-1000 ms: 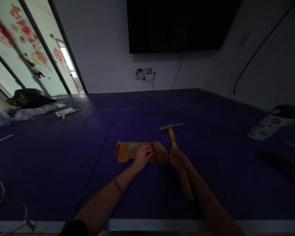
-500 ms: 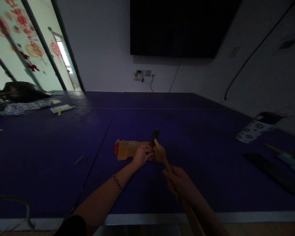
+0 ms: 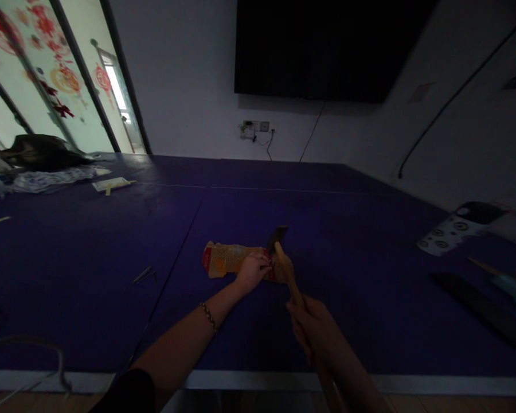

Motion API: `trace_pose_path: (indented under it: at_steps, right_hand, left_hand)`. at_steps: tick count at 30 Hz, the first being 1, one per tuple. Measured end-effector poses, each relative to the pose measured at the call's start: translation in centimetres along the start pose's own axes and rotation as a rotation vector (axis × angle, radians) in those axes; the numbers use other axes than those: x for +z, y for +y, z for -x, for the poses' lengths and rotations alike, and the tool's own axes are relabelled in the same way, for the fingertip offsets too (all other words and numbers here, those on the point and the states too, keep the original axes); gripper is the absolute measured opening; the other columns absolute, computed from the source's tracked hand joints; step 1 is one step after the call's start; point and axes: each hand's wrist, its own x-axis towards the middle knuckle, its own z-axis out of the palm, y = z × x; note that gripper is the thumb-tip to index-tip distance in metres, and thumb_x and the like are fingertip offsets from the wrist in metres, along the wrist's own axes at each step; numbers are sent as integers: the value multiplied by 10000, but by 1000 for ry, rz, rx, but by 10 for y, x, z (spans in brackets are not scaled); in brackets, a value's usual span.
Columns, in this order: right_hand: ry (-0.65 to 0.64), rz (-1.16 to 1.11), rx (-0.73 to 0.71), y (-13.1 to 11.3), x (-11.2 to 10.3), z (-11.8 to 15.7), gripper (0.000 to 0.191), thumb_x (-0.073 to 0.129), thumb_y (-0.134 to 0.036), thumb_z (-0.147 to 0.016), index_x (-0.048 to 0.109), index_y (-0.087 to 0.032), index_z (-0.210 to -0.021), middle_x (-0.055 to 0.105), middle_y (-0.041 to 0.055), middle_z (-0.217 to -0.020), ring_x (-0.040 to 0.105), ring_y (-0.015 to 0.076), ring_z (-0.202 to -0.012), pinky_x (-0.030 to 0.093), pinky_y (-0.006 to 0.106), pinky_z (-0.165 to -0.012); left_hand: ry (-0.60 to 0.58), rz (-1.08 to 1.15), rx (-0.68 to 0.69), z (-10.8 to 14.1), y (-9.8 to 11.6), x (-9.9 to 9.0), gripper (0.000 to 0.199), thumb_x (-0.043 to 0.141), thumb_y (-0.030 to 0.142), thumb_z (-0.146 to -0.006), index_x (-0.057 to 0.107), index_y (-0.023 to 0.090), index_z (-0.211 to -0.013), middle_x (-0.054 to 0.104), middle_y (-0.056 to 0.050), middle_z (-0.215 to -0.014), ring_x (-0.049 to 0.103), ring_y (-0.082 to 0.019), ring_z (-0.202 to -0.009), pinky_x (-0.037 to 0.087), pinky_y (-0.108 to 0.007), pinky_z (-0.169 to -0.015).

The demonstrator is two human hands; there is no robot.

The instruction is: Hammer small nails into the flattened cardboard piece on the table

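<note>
A tan and red flat piece, perhaps cardboard (image 3: 223,259), lies on the purple tabletop. On its right part rests my left hand (image 3: 253,271), fingers pinched together; whatever is between them is too small to make out. My right hand (image 3: 312,321) is wrapped round the wooden handle of a hammer (image 3: 287,268). The dark hammer head is just above and beside my left fingertips, over the red band of the piece; I cannot tell whether it touches anything. Several thin metal pieces, possibly nails (image 3: 144,276), lie to the left.
The purple tabletop (image 3: 241,212) has a dark seam left of centre. At right are a dark flat slab (image 3: 477,307) and a patterned white object with a black end (image 3: 451,229). A black bag (image 3: 45,152) and a white tray (image 3: 110,184) are at far left; cables (image 3: 30,344) hang near the front left.
The view has shifted slightly, moving everything a little within the picture. Both hands keep nearly the same places, with the hammer head still close to my left fingertips.
</note>
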Motion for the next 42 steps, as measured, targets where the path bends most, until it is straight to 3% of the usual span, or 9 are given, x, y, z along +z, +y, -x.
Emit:
trace_pose_path:
  at_steps: [6, 12, 19, 24, 28, 31, 33, 37, 42]
  right_hand:
    - [6, 27, 58, 4, 2, -3, 269, 466, -450, -587, 362, -205, -548, 335, -107, -290, 279, 39, -207, 207, 158, -216]
    - [0, 31, -18, -12, 1, 8, 268, 434, -463, -647, 380, -203, -612, 341, -113, -291, 276, 48, -203, 226, 159, -220]
    - [-23, 79, 23, 3, 1, 4, 254, 469, -428, -647, 403, -187, -599, 345, -107, -299, 288, 38, -215, 222, 146, -224]
    - [-52, -169, -155, -12, -12, -3, 278, 493, -425, -720, 389, -191, -614, 367, -110, -321, 289, 32, -208, 242, 130, -211]
    - [-214, -466, -338, -11, -32, -49, 302, 564, -420, -698, 371, -199, -621, 362, -124, -328, 268, 31, -195, 272, 130, -196]
    - [-456, -635, -358, 9, -48, -93, 288, 597, -378, -695, 369, -209, -642, 367, -137, -332, 216, 25, -183, 261, 118, -183]
    - [-548, -729, -364, 26, -53, -113, 335, 576, -388, -715, 316, -215, -594, 286, -156, -304, 112, 14, -173, 203, 99, -164]
    - [-604, -798, -376, 47, -56, -128, 396, 530, -394, -755, 241, -213, -554, 153, -162, -300, -15, 12, -191, 104, 80, -155]
    - [-733, -940, -349, 58, -62, -132, 293, 458, -289, -826, 313, -206, -586, 224, -141, -344, 6, 17, -221, 161, 74, -189]
  left_hand:
    - [2, -10, -5, 0, 0, 0, 76, 613, 136, -687, 683, 159, -671, 660, -49, -785, 573, -167, -797, 439, -285, -757]
    - [-4, -8, -6, 0, -1, 0, 61, 631, 137, -672, 678, 159, -640, 660, -28, -768, 578, -145, -768, 432, -276, -780]
    - [1, -22, -36, -1, -1, -1, 76, 615, 148, -683, 685, 165, -659, 662, -38, -804, 577, -161, -807, 442, -277, -762]
    - [-9, -42, -40, -1, 0, 0, 61, 621, 174, -693, 682, 176, -695, 664, -25, -805, 577, -151, -807, 433, -278, -785]
    - [-14, -82, -35, 1, 3, 0, 75, 615, 176, -704, 678, 169, -744, 664, -33, -813, 570, -156, -818, 428, -272, -782]
    - [-16, -121, -33, 2, 5, -2, 95, 600, 185, -720, 674, 164, -775, 661, -49, -834, 556, -172, -841, 422, -284, -774]
    - [-17, -158, -37, 3, 6, -4, 110, 591, 205, -729, 671, 161, -790, 658, -61, -849, 545, -185, -848, 415, -301, -767]
    - [2, -304, -27, 7, 10, -5, 172, 592, 308, -728, 659, 178, -819, 651, -57, -858, 522, -199, -859, 388, -339, -768]
    - [183, -341, 67, 6, 19, -21, 279, 518, 416, -759, 635, 186, -864, 643, -50, -889, 512, -187, -885, 384, -332, -775]
